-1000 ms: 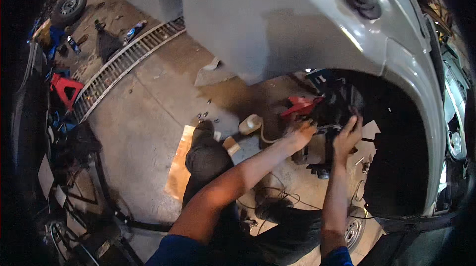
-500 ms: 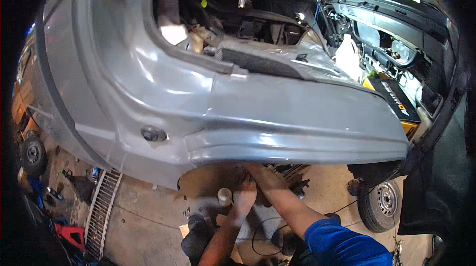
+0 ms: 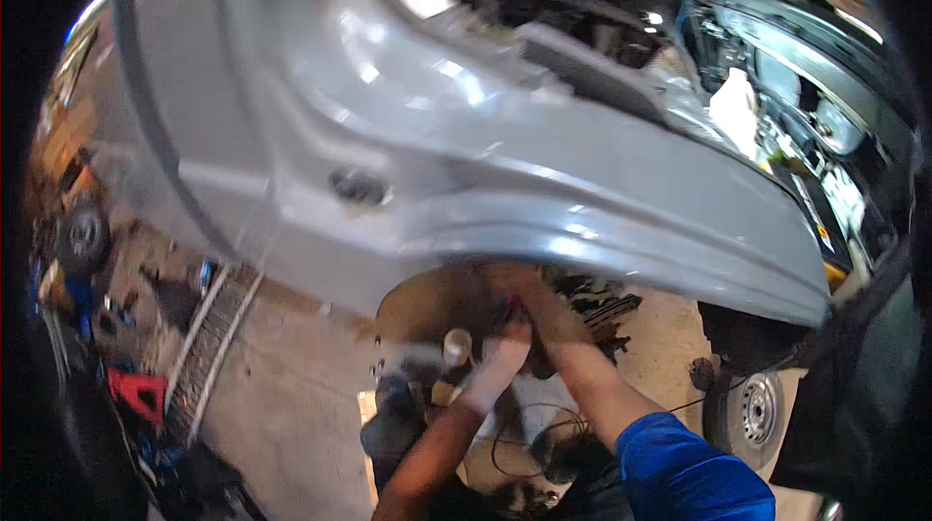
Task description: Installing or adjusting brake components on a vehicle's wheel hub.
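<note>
Both of my arms reach under the wheel arch of a grey car body panel point(image 3: 660, 181). My left hand point(image 3: 510, 338) is closed close below the arch, near a small dark and reddish thing point(image 3: 515, 303); what it grips cannot be made out. My right hand point(image 3: 513, 280) is further up in the shadow, its fingers hidden and smeared by motion. A brake disc or similar part cannot be told apart in the dark there. Beside my left hand stands a pale round container point(image 3: 456, 347) on the floor.
A loose wheel point(image 3: 755, 412) lies at right, near a dark hanging panel. A slatted metal strip point(image 3: 209, 356) and a red stand point(image 3: 138, 395) are on the floor at left. A black cable point(image 3: 500, 438) loops below my hands. A white jug point(image 3: 735, 111) stands in the engine bay.
The view has shifted and tilted, so the car panel sits further right and slopes down to the right. More of the wheel arch shows. Both hands remain together beneath it.
</note>
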Demonstrator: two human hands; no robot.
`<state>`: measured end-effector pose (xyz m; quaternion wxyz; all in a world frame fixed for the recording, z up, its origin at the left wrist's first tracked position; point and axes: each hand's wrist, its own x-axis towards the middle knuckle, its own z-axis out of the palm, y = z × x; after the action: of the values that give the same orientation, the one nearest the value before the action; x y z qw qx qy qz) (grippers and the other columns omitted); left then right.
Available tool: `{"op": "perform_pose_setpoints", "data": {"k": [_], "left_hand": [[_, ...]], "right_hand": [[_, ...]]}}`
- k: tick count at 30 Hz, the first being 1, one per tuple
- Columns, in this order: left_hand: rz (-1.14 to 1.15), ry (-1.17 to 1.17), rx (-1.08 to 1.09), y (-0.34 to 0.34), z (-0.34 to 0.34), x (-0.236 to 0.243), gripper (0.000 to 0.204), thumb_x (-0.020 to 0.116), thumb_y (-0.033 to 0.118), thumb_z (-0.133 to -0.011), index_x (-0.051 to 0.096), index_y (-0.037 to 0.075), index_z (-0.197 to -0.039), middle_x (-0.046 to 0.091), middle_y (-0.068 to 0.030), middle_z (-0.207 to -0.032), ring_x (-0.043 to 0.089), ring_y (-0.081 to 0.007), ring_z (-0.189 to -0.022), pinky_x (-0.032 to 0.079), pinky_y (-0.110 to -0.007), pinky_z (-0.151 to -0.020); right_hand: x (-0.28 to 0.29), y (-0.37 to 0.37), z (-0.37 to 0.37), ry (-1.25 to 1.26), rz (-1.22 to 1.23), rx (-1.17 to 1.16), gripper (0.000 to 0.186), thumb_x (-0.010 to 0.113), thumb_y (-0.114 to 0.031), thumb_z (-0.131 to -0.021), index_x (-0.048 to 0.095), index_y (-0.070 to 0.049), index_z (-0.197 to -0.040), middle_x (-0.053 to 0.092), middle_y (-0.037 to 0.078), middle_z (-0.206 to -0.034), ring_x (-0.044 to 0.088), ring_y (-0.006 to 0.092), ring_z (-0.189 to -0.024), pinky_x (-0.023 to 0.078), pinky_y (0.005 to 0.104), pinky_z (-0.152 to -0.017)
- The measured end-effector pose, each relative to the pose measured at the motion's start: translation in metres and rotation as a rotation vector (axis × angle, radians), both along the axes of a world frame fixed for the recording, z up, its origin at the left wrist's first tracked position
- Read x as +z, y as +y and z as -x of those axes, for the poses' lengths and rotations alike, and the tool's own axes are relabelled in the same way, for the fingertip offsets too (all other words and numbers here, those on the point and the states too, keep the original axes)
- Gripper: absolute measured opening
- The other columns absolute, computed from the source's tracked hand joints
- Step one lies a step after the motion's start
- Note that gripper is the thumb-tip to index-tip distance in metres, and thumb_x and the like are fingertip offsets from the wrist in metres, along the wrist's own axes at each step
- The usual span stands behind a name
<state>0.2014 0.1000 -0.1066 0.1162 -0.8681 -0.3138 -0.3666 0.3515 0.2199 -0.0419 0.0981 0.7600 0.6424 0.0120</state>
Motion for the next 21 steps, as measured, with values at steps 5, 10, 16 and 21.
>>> {"op": "perform_pose_setpoints", "data": {"k": [5, 10, 16, 21], "left_hand": [[0.301, -0.076, -0.115, 0.001, -0.023, -0.011, 0.016, 0.052, 0.013, -0.077, 0.064, 0.007, -0.085, 0.061, -0.0108, -0.097, 0.062, -0.0271, -0.075, 0.053, -0.039, -0.055], [0.537, -0.049, -0.171, -0.002, -0.017, 0.014, 0.028, 0.047, 0.014, -0.080, 0.062, 0.002, -0.100, 0.055, -0.0155, -0.114, 0.053, -0.0320, -0.107, 0.045, -0.043, -0.090], [0.424, -0.134, -0.145, 0.002, -0.022, -0.007, 0.028, 0.048, 0.013, -0.079, 0.060, -0.003, -0.098, 0.055, -0.0166, -0.110, 0.053, -0.0321, -0.107, 0.040, -0.047, -0.096], [0.395, -0.157, -0.148, -0.004, -0.020, 0.010, 0.025, 0.049, 0.012, -0.078, 0.061, -0.002, -0.095, 0.056, -0.0161, -0.106, 0.053, -0.0325, -0.106, 0.039, -0.047, -0.097]], "right_hand": [[-0.004, 0.016, -0.006, -0.042, 0.267, 0.216, 0.055, 0.036, -0.044, -0.094, 0.044, -0.004, -0.130, 0.045, 0.024, -0.131, 0.047, 0.0381, -0.118, 0.038, 0.0446, -0.099], [-0.018, 0.014, 0.013, 0.448, 0.110, -0.012, 0.058, 0.032, -0.050, -0.094, 0.053, 0.000, -0.115, 0.055, 0.019, -0.096, 0.058, 0.0296, -0.084, 0.046, 0.0409, -0.082], [0.006, 0.006, 0.046, 0.775, 0.153, -0.049, 0.069, 0.031, -0.061, -0.091, 0.058, 0.002, -0.082, 0.060, 0.009, -0.060, 0.057, 0.0171, -0.052, 0.047, 0.0336, -0.058], [0.005, 0.004, 0.032, 0.761, 0.084, -0.122, 0.068, 0.033, -0.059, -0.092, 0.060, 0.002, -0.078, 0.059, 0.009, -0.057, 0.059, 0.0182, -0.052, 0.048, 0.0334, -0.057]]}}
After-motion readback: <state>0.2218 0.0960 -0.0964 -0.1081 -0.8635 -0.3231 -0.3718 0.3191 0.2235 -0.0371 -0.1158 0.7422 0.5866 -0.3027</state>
